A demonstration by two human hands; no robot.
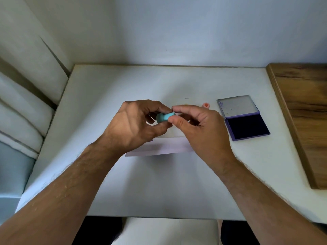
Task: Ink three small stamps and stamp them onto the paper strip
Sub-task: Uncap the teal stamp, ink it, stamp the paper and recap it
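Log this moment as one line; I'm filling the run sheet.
hands: left and right both pinch teal stamp | ink pad: open | paper strip: no marks visible

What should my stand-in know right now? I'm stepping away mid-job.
Both hands hold the teal stamp above the table: left hand grips one end, right hand pinches the other.
Paper strip lies under the hands; no prints visible on its exposed part.
Ink pad is open at right; a pink stamp stands beside it.
Third stamp not visible.
Left: ink and stamp all three.
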